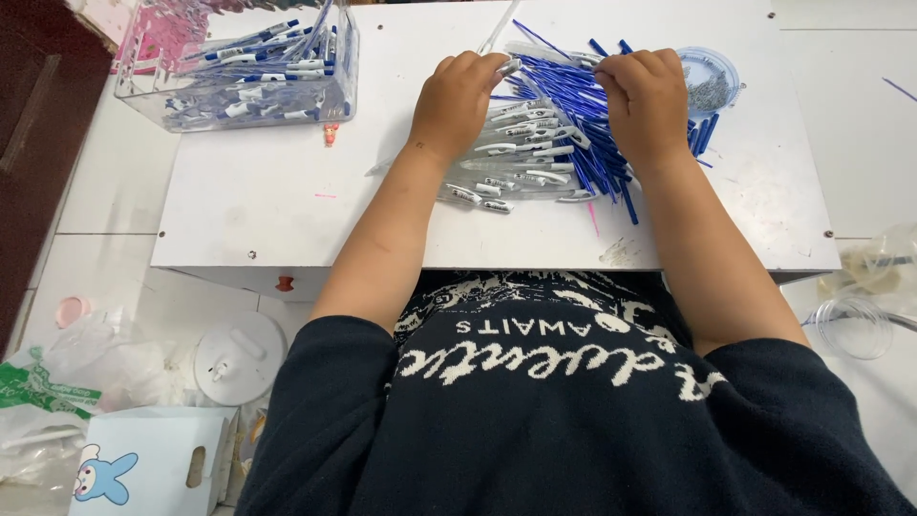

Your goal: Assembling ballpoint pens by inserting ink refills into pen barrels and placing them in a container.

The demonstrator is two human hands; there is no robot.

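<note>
Two bare hands work at the far side of a white bench, seen from above the person's head. The left hand is curled, its fingertips pinched on the end of a clear pen barrel; the right hand is also curled, knuckles up, resting on a heap of blue ink refills, though what its fingers grip cannot be told from here. Between and beneath the hands lies a fan of clear pen barrels with white clips, spread toward the bench's near edge and touching the blue refills, which run slantwise under the right hand. Just beyond the right hand sits a small round clear tub holding tiny grey parts. At the bench's far left corner, well apart from the hands, stands a clear plastic box filled with finished blue-and-white pens. Below the bench on the left lie a white round lid, crumpled plastic bags and a pale blue carton; clear plastic cups sit at right.
</note>
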